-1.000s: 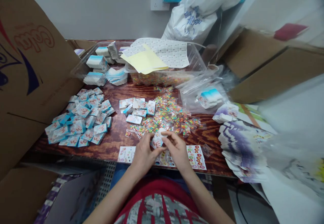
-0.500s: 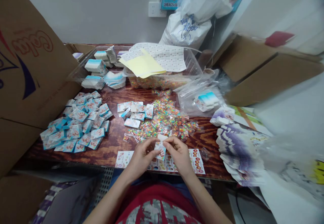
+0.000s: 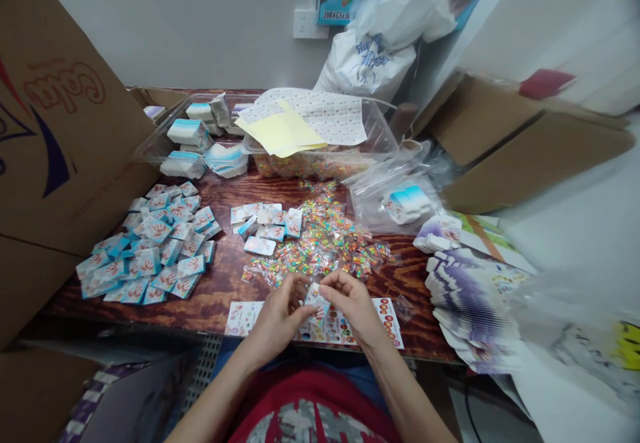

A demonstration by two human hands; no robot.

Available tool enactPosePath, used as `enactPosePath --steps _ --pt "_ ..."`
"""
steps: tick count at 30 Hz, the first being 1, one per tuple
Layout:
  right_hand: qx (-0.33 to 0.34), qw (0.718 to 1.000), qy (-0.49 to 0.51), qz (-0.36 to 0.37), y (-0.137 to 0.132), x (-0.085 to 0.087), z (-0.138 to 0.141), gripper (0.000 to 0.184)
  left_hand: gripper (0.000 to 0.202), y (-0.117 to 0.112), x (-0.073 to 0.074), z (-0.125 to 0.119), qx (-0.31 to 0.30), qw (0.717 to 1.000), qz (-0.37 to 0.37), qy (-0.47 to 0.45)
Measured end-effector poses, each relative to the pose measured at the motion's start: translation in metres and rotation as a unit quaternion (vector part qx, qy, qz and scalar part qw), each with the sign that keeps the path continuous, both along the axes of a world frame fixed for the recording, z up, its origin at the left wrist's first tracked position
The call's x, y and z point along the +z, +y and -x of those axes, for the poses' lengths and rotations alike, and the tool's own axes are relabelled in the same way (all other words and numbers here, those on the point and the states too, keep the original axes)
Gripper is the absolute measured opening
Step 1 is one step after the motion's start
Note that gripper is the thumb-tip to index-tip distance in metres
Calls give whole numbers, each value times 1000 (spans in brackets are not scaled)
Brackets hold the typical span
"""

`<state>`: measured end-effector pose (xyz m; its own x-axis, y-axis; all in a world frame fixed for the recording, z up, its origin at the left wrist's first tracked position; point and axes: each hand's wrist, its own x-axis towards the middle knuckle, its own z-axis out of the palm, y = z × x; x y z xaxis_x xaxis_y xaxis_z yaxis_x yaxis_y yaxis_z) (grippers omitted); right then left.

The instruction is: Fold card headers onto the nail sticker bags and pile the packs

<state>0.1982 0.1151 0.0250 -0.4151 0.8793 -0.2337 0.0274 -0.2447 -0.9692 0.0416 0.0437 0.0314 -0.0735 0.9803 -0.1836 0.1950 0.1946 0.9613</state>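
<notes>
Between my two hands is a small white and blue printed box [image 3: 317, 301] with a red hand picture on it. My left hand [image 3: 287, 309] grips its left side with thumb and fingers, and my right hand [image 3: 347, 299] pinches its upper right edge. Under the hands a sheet of printed stickers [image 3: 245, 317] lies along the table's front edge. Just beyond them spreads a heap of tiny clear packets with colourful bits [image 3: 325, 236]. Several similar small boxes [image 3: 271, 231] lie at the heap's left side.
A larger pile of small boxes [image 3: 150, 249] lies at the left beside a tall carton [image 3: 65, 123]. Clear plastic trays [image 3: 385, 126] stand at the back, with paper sheets [image 3: 320, 113] on one. Purple-white flat cards [image 3: 470, 303] and a plastic bag [image 3: 365, 203] are at the right.
The white flap that stood up at the box's top is no longer seen upright; it appears folded down. My hands stay close together around the box.
</notes>
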Motion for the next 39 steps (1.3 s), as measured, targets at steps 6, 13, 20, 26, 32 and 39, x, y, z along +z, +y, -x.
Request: enactPosePath --steps 6,13,20,26,32,39 --pt "-43 999 15 14 2 -6 3 33 33 -1 2 -3 -2 1000 2 -22" --pt "-58 994 12 -94 -19 -10 5 21 36 -1 -3 -3 6 1000 -21 5" --pt "31 994 -53 -92 -22 -16 2 20 21 -7 2 48 17 988 -66 136" --pt "76 973 -171 -135 -13 -19 -22 17 48 -9 55 192 340 813 -134 453" --pt "157 876 -344 -301 -32 -14 -29 12 52 -7 50 239 339 722 -140 586" --pt "204 787 -452 -367 -40 -18 -24 32 60 -15 17 205 324 769 -163 527"
